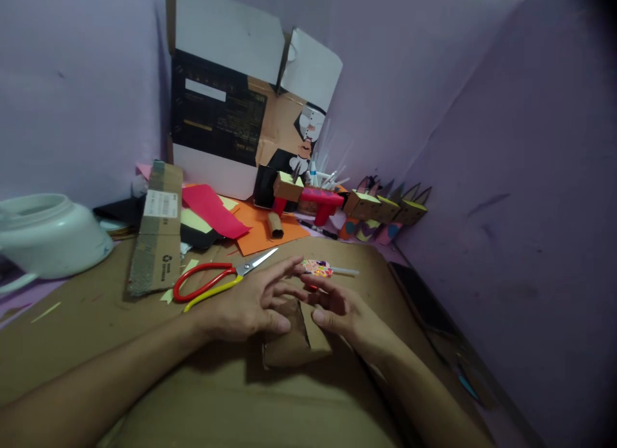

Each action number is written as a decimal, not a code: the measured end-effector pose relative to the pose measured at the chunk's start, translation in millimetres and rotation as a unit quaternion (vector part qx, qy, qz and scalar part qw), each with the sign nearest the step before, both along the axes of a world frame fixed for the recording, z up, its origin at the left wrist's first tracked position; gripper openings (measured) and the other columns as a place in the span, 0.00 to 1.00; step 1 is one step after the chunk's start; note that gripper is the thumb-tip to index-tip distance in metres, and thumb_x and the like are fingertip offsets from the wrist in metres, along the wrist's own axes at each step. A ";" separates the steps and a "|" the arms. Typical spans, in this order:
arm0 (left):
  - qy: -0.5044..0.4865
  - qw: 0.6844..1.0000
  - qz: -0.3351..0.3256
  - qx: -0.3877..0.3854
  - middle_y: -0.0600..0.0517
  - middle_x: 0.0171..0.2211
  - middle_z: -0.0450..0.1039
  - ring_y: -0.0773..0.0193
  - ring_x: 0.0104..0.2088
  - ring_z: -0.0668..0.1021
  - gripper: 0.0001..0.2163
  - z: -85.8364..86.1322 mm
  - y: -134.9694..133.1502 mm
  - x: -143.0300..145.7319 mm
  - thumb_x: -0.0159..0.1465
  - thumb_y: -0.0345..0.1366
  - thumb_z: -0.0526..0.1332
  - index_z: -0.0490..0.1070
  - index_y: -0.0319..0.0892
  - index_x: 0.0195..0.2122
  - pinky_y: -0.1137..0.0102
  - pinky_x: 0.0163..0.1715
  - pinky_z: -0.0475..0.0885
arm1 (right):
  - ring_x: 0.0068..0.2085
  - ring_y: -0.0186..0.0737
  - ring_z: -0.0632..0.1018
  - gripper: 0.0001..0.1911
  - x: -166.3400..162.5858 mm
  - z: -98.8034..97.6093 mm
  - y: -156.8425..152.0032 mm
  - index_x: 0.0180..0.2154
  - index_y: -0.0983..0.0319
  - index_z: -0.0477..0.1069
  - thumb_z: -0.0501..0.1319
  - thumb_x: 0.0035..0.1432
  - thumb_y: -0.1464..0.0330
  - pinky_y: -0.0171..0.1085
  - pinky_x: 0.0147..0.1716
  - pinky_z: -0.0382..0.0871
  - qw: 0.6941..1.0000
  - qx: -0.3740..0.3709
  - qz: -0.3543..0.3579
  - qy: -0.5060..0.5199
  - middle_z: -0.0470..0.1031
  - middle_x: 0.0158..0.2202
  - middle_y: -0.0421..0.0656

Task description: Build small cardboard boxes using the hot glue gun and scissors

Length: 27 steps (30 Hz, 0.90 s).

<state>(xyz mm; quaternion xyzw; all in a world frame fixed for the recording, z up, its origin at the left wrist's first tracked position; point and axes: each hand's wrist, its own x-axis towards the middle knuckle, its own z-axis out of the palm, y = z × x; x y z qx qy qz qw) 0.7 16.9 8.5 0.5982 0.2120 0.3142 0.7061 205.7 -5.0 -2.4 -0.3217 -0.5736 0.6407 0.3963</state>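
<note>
A small folded cardboard box (296, 353) with a dark open slit on top is between my hands, low over the cardboard-covered tabletop. My left hand (253, 306) grips it from the left, its thumb pressed on the upper face and its fingers reaching over the far side. On the right, my right hand (344, 310) has its thumb against the raised flap and its fingers curled behind. The fingers partly hide the box's far edge. Just left of my left hand lie scissors (226, 281) with red and yellow handles. Beyond my fingertips is a colourful patterned piece (317, 268) with a pale stick.
Behind stand an opened printed carton (216, 114), red and orange paper (216, 210), and small cardboard figures (364, 205). At left are a white ceramic pot (53, 236) and a cardboard strip (157, 236). A dark phone-like slab (421, 300) lies by the right wall.
</note>
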 end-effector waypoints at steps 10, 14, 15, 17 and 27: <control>0.219 0.894 0.119 0.371 0.52 0.43 0.70 0.61 0.46 0.72 0.10 7.4 -13.0 -12.9 0.55 0.27 0.61 0.72 0.44 0.38 0.67 0.46 0.66 | 0.43 0.43 0.75 0.29 2.6 15.0 -15.6 0.42 0.58 0.64 0.73 0.40 0.61 0.40 0.44 0.66 0.991 -0.041 0.098 -0.085 0.73 0.40 0.40; 0.227 0.897 0.126 0.358 0.53 0.41 0.72 0.62 0.42 0.74 0.11 13.6 -16.9 -12.0 0.55 0.29 0.63 0.72 0.45 0.40 0.69 0.43 0.67 | 0.51 0.49 0.72 0.34 -0.5 18.5 -16.5 0.47 0.58 0.64 0.72 0.38 0.57 0.45 0.50 0.63 0.990 -0.007 0.107 -0.096 0.71 0.49 0.45; 0.231 0.904 0.125 0.338 0.54 0.41 0.72 0.62 0.42 0.74 0.13 16.4 -18.4 -11.7 0.55 0.30 0.64 0.72 0.46 0.42 0.69 0.42 0.68 | 0.53 0.51 0.70 0.37 -0.9 17.9 -16.2 0.50 0.58 0.63 0.72 0.39 0.57 0.46 0.53 0.61 0.990 0.012 0.099 -0.095 0.69 0.52 0.46; 0.231 0.917 0.118 0.303 0.55 0.44 0.72 0.60 0.43 0.74 0.20 21.9 -22.6 -11.2 0.52 0.34 0.67 0.69 0.49 0.47 0.68 0.42 0.69 | 0.57 0.52 0.68 0.41 -1.6 14.9 -15.4 0.55 0.58 0.60 0.72 0.40 0.59 0.48 0.56 0.58 0.992 0.051 0.060 -0.101 0.66 0.57 0.48; 0.171 0.967 0.134 0.133 0.48 0.54 0.68 0.57 0.48 0.75 0.40 14.8 -29.0 1.7 0.50 0.28 0.66 0.49 0.46 0.63 0.64 0.48 0.71 | 0.58 0.47 0.68 0.38 -25.2 -2.7 -24.4 0.57 0.57 0.53 0.61 0.44 0.75 0.42 0.55 0.65 0.942 0.246 -0.169 -0.156 0.65 0.58 0.47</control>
